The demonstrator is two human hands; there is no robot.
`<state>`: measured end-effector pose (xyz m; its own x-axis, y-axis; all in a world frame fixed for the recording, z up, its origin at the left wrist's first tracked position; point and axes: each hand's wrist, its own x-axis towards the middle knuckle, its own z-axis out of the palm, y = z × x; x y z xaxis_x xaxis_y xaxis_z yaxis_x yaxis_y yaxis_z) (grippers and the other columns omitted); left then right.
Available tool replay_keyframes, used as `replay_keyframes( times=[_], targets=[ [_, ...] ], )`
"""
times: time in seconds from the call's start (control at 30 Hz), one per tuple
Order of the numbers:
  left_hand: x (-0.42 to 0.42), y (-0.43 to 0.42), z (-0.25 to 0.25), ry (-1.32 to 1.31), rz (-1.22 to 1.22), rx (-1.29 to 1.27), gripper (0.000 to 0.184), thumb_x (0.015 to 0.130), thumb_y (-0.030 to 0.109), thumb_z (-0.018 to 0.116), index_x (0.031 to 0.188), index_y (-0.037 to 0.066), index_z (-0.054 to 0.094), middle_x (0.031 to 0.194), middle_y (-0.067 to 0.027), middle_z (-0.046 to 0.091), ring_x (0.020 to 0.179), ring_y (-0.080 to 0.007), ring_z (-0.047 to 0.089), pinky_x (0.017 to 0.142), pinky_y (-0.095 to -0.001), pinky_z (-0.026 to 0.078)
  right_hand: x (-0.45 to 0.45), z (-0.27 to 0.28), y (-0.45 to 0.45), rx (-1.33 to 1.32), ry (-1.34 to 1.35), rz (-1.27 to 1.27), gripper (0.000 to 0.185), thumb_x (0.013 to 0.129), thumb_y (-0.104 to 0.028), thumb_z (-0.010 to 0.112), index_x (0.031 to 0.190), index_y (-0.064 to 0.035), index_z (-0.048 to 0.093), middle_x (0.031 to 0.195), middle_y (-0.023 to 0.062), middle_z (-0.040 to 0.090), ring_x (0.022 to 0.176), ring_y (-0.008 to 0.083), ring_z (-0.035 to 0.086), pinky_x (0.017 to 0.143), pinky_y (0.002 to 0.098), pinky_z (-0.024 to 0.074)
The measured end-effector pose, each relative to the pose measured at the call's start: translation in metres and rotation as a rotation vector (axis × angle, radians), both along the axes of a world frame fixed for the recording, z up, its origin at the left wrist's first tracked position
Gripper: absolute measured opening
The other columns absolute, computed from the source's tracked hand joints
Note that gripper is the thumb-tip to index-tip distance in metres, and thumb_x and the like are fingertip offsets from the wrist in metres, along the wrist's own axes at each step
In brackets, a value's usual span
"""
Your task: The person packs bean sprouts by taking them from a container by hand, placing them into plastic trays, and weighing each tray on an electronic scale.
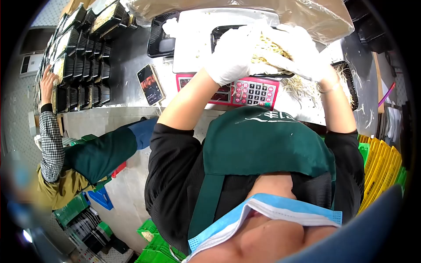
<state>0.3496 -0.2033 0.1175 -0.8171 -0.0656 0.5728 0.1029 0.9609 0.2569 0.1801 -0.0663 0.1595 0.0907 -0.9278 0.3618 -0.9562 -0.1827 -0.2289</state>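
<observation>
Both my hands wear white gloves and are above a black plastic tray [216,35] on the scale's white plate [193,52]. Between them lies a bunch of bean sprouts [272,46]. My left hand [232,55] presses on the bunch from the left, its fingertips partly hidden. From the right, my right hand [302,50] closes round the same sprouts, the thumb lying across their near side. The scale's red keypad panel [256,91] is just below my wrists. Loose sprouts [302,90] are strewn beside the panel, under my right forearm.
Stacked black trays of sprouts [83,57] stand at left, where a co-worker's hand [47,83] touches them. A phone [150,84] lies left of the scale. Another black tray [160,37] sits behind it. Clear plastic sheeting [315,17] covers the back. Yellow crates [381,166] are stacked at right.
</observation>
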Motion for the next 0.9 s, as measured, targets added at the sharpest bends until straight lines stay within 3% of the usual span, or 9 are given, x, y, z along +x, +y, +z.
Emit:
replay_keyframes(
  times=[0.03, 0.1, 0.13, 0.2, 0.33, 0.4, 0.43, 0.5, 0.9],
  targets=[
    [0.001, -0.001, -0.005, 0.092, 0.021, -0.069, 0.077, 0.068, 0.039, 0.074, 0.127, -0.003, 0.046, 0.108, -0.018, 0.059, 0.093, -0.0296, 0.059, 0.082, -0.0391, 0.046, -0.005, 0.003, 0.005, 0.003, -0.021, 0.086, 0.048, 0.085, -0.034, 0.058, 0.125, -0.0068, 0.053, 0.095, 0.0168, 0.061, 0.085, 0.0302, 0.058, 0.075, 0.0347, 0.0462],
    [-0.005, -0.008, -0.011, 0.093, -0.028, -0.026, 0.077, 0.07, 0.038, 0.073, 0.127, -0.005, 0.045, 0.106, -0.0211, 0.059, 0.092, -0.0326, 0.059, 0.08, -0.0396, 0.048, -0.014, -0.008, 0.016, 0.072, 0.007, 0.007, 0.051, 0.084, -0.03, 0.059, 0.131, -0.0107, 0.049, 0.095, 0.0165, 0.06, 0.086, 0.0314, 0.057, 0.079, 0.0354, 0.0453],
    [-0.006, -0.009, -0.01, 0.019, -0.042, -0.06, 0.076, 0.071, 0.037, 0.073, 0.126, -0.007, 0.045, 0.106, -0.0223, 0.059, 0.092, -0.034, 0.059, 0.081, -0.0399, 0.048, -0.013, -0.013, 0.018, 0.184, -0.221, -0.019, 0.051, 0.084, -0.026, 0.059, 0.132, -0.0121, 0.048, 0.097, 0.0164, 0.061, 0.088, 0.0307, 0.058, 0.081, 0.0351, 0.0453],
    [-0.005, -0.007, -0.009, -0.058, -0.054, -0.095, 0.075, 0.071, 0.036, 0.073, 0.125, -0.008, 0.045, 0.107, -0.0234, 0.058, 0.092, -0.0354, 0.059, 0.082, -0.0402, 0.048, -0.004, -0.012, 0.019, 0.164, -0.382, -0.062, 0.049, 0.082, -0.013, 0.057, 0.131, -0.0145, 0.05, 0.104, 0.0156, 0.061, 0.093, 0.0281, 0.059, 0.088, 0.0335, 0.0456],
    [0.0, -0.004, -0.005, -0.04, 0.0, 0.019, 0.074, 0.071, 0.035, 0.073, 0.124, -0.008, 0.046, 0.106, -0.0237, 0.058, 0.089, -0.0358, 0.059, 0.08, -0.0408, 0.048, -0.012, -0.018, 0.024, 0.203, -0.457, -0.146, 0.041, 0.084, -0.009, 0.059, 0.125, -0.01, 0.055, 0.105, 0.0123, 0.064, 0.092, 0.0208, 0.061, 0.086, 0.0299, 0.0472],
    [0.0, -0.005, -0.007, -0.038, 0.01, 0.05, 0.073, 0.071, 0.035, 0.073, 0.124, -0.008, 0.046, 0.106, -0.0238, 0.058, 0.088, -0.0359, 0.059, 0.08, -0.041, 0.048, -0.016, -0.026, 0.029, 0.254, -0.882, -0.152, 0.031, 0.086, -0.008, 0.061, 0.117, -0.0029, 0.06, 0.102, 0.008, 0.065, 0.089, 0.0133, 0.06, 0.081, 0.0269, 0.0487],
    [0.0, -0.006, -0.011, -0.028, 0.018, 0.032, 0.075, 0.07, 0.036, 0.074, 0.124, -0.008, 0.047, 0.106, -0.0239, 0.058, 0.089, -0.0357, 0.059, 0.08, -0.041, 0.048, -0.017, -0.032, 0.03, 0.256, -0.883, -0.152, 0.031, 0.086, -0.008, 0.061, 0.117, -0.0029, 0.06, 0.102, 0.008, 0.065, 0.089, 0.0133, 0.06, 0.081, 0.0269, 0.0487],
    [-0.001, -0.007, -0.015, -0.021, 0.027, 0.018, 0.077, 0.068, 0.037, 0.075, 0.123, -0.008, 0.047, 0.105, -0.0241, 0.058, 0.089, -0.0356, 0.059, 0.081, -0.0409, 0.047, -0.018, -0.044, 0.03, 0.174, -1.24, -0.041, 0.029, 0.086, -0.008, 0.064, 0.113, 0.0012, 0.06, 0.101, 0.0055, 0.065, 0.087, 0.0086, 0.059, 0.078, 0.0238, 0.049],
    [-0.002, -0.009, -0.019, -0.106, -0.005, 0.136, 0.083, 0.068, 0.043, 0.076, 0.127, -0.006, 0.045, 0.11, -0.0228, 0.057, 0.099, -0.0352, 0.057, 0.088, -0.0402, 0.045, -0.031, -0.048, 0.039, 0.061, -1.208, -0.272, 0.023, 0.082, -0.005, 0.063, 0.104, 0.0015, 0.064, 0.099, 0.0056, 0.065, 0.085, 0.0088, 0.06, 0.077, 0.0231, 0.0489]
  ],
)
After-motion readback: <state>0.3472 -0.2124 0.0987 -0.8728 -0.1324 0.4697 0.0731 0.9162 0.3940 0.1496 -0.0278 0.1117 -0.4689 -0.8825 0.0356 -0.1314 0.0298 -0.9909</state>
